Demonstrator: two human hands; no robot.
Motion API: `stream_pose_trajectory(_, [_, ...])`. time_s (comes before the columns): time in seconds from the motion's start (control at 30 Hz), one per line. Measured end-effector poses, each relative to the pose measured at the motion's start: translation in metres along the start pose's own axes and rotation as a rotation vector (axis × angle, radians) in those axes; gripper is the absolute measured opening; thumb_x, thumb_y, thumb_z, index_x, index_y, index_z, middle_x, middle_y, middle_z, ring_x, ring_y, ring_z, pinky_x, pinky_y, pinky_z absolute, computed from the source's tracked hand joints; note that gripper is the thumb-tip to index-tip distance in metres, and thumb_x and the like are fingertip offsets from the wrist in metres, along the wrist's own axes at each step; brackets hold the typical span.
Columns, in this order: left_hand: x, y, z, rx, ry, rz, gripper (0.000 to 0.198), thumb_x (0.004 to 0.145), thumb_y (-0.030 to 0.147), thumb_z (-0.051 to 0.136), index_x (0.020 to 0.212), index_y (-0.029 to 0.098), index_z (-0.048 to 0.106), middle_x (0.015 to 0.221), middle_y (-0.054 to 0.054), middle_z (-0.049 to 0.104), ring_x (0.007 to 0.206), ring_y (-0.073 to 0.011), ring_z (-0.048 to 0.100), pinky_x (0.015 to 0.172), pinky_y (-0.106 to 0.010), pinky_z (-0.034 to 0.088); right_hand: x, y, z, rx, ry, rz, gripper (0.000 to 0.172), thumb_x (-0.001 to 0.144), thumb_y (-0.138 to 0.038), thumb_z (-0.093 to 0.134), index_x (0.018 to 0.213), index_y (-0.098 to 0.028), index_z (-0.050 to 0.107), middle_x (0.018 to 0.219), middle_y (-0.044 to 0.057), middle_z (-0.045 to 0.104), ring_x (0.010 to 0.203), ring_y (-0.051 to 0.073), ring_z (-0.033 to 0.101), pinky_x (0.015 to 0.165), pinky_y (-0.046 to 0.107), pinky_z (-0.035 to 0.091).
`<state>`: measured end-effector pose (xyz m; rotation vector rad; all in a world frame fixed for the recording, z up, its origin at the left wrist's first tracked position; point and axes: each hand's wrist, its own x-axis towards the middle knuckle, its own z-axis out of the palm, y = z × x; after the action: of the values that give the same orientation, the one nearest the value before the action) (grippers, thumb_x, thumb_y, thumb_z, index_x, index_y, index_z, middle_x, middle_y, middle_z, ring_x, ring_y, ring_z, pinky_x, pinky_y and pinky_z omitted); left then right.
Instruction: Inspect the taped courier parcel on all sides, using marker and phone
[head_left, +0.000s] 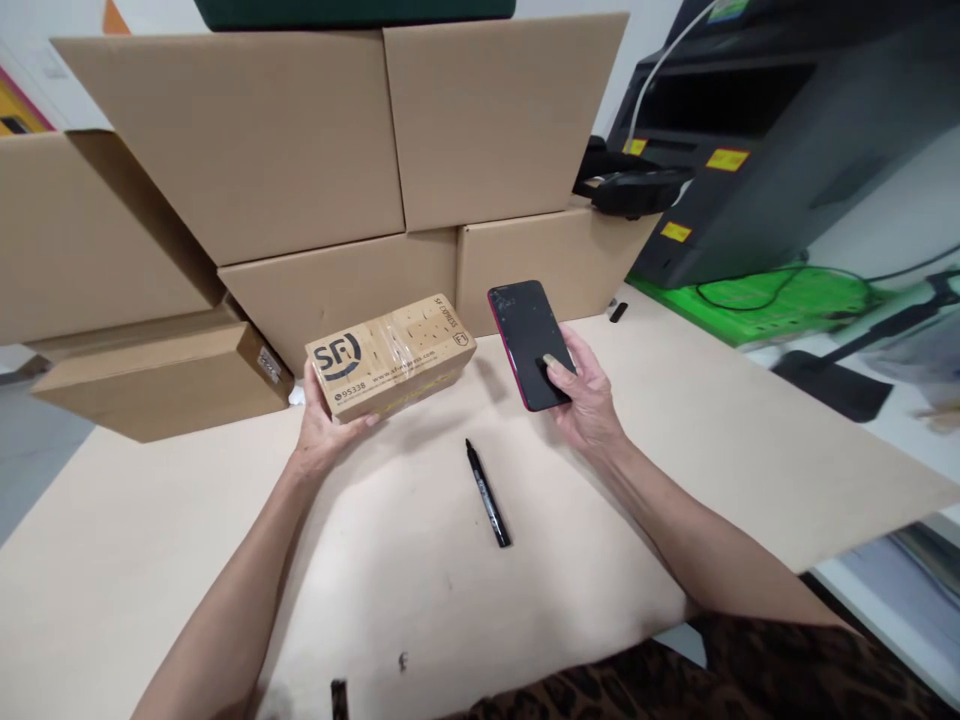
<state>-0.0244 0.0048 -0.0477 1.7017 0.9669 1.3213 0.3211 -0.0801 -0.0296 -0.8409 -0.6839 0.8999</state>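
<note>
A small cardboard parcel box (391, 355) with printed lettering and clear tape across its top is tilted up off the table. My left hand (324, 425) grips its near left end, with the thumb along the lower front edge. In my right hand (589, 390) is a smartphone (529, 345) with a dark screen and a red edge. The thumb lies over the lower part of the screen, and the other fingers are mostly hidden behind the phone. Between my hands, nearer to me, a black marker pen (487, 495) lies capped on the tabletop (405, 570).
Large cardboard boxes (300, 140) are stacked along the back of the table. Another flat box (165, 385) stands at the left. A dark grey machine (720, 200) sits on a green base (757, 305) at the right. A small black object (619, 311) lies near the back edge.
</note>
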Motion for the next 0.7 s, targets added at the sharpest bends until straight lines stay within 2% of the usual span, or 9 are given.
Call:
stream_pose_trajectory(0.1, [0.001,0.000,0.000,0.001,0.015,0.000,0.132,0.055,0.051,0.104,0.160,0.027,0.028,0.160,-0.020,0.051,0.153,-0.0406,0.051,0.129,-0.060,0.042,-0.006,-0.001,0.004,0.028,-0.005,0.004,0.064,0.065,-0.034,0.099,0.124,-0.039,0.074,0.126,-0.005,0.078,0.101,0.016,0.076,0.085,0.029,0.066])
stream_pose_trajectory(0.23, [0.001,-0.002,0.001,0.011,0.029,-0.009,0.137,0.053,0.050,0.104,0.161,0.027,0.025,0.162,-0.020,0.049,0.155,-0.0412,0.049,0.129,-0.060,0.040,-0.012,-0.003,0.008,-0.014,-0.105,0.116,0.058,0.069,-0.036,0.097,0.123,-0.036,0.075,0.119,-0.001,0.081,0.099,0.021,0.078,0.086,0.037,0.068])
stream_pose_trajectory(0.37, [0.000,0.000,0.002,0.003,0.030,-0.016,0.138,0.055,0.048,0.103,0.163,0.028,0.021,0.162,-0.020,0.049,0.155,-0.0400,0.049,0.130,-0.059,0.040,-0.017,-0.004,0.016,0.071,-0.088,0.078,0.056,0.068,-0.034,0.098,0.120,-0.037,0.076,0.120,-0.004,0.081,0.096,0.017,0.078,0.087,0.032,0.067])
stream_pose_trajectory(0.5, [0.001,-0.001,0.004,-0.015,0.010,0.018,0.136,0.056,0.047,0.103,0.164,0.028,0.023,0.164,-0.020,0.047,0.156,-0.0397,0.047,0.131,-0.059,0.038,-0.016,-0.006,0.027,0.085,-0.120,0.158,0.059,0.063,-0.034,0.100,0.117,-0.034,0.077,0.121,-0.004,0.080,0.092,0.013,0.077,0.079,0.024,0.066])
stream_pose_trajectory(0.63, [0.001,-0.006,0.004,-0.011,0.024,0.042,0.139,0.052,0.049,0.104,0.164,0.030,0.024,0.166,-0.018,0.043,0.158,-0.0422,0.043,0.132,-0.063,0.034,-0.015,-0.009,0.036,0.091,-0.117,0.107,0.062,0.063,-0.035,0.100,0.119,-0.037,0.075,0.124,-0.005,0.079,0.098,0.014,0.077,0.085,0.026,0.067])
stream_pose_trajectory(0.7, [0.001,-0.008,0.004,-0.023,0.009,0.050,0.140,0.052,0.049,0.104,0.166,0.031,0.024,0.167,-0.018,0.042,0.158,-0.0429,0.042,0.132,-0.064,0.035,-0.014,-0.011,0.039,0.048,-0.143,0.119,0.064,0.063,-0.034,0.100,0.121,-0.037,0.074,0.122,-0.005,0.079,0.095,0.015,0.077,0.082,0.028,0.067])
